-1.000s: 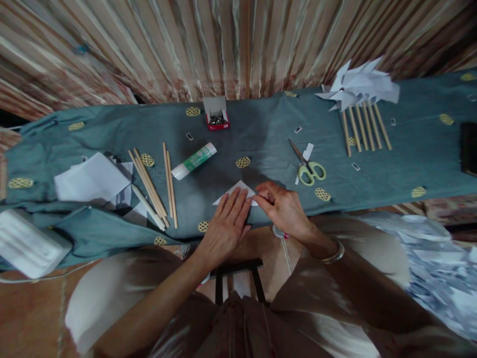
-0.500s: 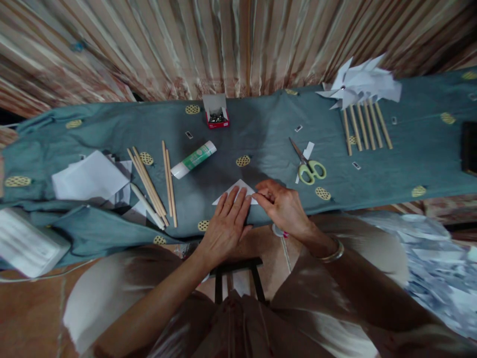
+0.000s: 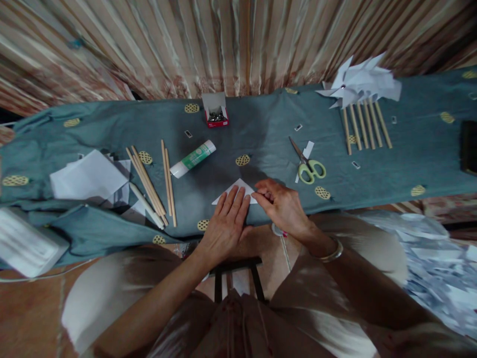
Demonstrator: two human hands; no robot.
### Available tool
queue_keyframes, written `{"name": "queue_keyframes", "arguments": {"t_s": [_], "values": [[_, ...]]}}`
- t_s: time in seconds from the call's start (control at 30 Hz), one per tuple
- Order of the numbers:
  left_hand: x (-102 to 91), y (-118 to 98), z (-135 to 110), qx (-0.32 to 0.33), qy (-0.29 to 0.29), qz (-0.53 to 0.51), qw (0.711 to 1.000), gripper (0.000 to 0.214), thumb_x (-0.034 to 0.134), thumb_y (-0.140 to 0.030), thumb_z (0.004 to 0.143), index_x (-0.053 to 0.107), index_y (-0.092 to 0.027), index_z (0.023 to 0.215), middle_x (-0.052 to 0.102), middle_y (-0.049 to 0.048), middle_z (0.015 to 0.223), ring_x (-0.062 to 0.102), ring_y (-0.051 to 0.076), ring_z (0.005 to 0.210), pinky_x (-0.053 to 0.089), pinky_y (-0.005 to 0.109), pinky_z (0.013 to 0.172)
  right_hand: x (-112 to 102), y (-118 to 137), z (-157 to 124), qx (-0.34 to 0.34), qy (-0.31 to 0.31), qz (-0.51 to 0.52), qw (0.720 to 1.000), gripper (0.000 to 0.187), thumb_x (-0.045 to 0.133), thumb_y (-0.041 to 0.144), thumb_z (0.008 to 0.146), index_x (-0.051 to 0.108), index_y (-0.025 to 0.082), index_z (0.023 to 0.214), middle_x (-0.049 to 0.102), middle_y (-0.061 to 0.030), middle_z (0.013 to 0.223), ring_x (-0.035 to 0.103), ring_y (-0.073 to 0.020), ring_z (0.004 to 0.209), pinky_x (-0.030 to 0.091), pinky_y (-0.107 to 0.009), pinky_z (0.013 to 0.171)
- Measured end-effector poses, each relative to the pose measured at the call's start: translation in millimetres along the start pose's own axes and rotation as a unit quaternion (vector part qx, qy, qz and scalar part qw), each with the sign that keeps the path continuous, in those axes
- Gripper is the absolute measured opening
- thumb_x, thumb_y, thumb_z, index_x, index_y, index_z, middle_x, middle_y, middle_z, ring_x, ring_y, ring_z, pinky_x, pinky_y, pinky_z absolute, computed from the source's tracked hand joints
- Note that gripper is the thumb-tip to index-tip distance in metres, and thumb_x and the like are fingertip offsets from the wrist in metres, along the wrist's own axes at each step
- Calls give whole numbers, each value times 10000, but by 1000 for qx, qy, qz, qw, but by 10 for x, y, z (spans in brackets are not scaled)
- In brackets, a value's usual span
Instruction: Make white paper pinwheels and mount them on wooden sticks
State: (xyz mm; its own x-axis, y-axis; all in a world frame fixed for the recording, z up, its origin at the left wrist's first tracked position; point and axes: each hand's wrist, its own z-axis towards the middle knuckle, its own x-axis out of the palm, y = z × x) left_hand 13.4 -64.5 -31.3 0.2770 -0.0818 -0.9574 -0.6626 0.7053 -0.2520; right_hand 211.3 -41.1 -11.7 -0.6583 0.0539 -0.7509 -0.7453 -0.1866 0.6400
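A small white sheet of paper [image 3: 240, 185], folded into a triangle, lies at the table's near edge with its peak pointing away from me. My left hand [image 3: 228, 219] rests flat on it, fingers stretched out over its middle. At the triangle's right corner, my right hand [image 3: 281, 205] pinches the paper between thumb and forefinger, the other fingers curled in. Beyond the paper to the left is a green and white glue stick [image 3: 194, 159]. Scissors with light green handles [image 3: 312, 171] lie to the right, partly over a narrow paper strip [image 3: 308, 149].
Wooden sticks [image 3: 148, 186] and a stack of white paper [image 3: 87, 175] lie on the left. An open red box of metal pins [image 3: 216, 119] stands toward the back. Several paper pinwheels on sticks [image 3: 367, 82] lie at the back right. A white box-shaped object [image 3: 32, 243] sits front left.
Hardly anything differs. Both hands keep their places on the folded paper, and the whole view has shifted very slightly.
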Motion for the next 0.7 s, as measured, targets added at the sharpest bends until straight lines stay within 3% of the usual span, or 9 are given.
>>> {"name": "queue_keyframes", "arguments": {"t_s": [0.17,0.3,0.7], "values": [[9,-3,-7,-8,13,-6,1000,730,537,-412,980,270,-30,1542,306,265,1608,142,361,1545,262,578,1228,-57,44,-62,-131,-20,-59,989,249,505,263,1007,727,164,1064,764,-108,1048,678,-237,957,544,-385,903],[2,-9,-1,-7,19,11,1000,720,546,-410,977,302,-13,1525,318,263,1603,179,367,1537,271,556,1230,-40,109,-182,-206,-6,-90,974,255,501,168,990,737,156,1087,761,-109,1046,657,-233,947,552,-392,881],[-4,-32,14,-11,27,30,999,746,560,-425,964,318,17,1514,309,281,1601,205,377,1533,263,554,1230,61,81,-333,-215,7,-156,964,305,463,129,984,714,127,1157,736,-144,1112,636,-256,998,535,-409,896]]}}
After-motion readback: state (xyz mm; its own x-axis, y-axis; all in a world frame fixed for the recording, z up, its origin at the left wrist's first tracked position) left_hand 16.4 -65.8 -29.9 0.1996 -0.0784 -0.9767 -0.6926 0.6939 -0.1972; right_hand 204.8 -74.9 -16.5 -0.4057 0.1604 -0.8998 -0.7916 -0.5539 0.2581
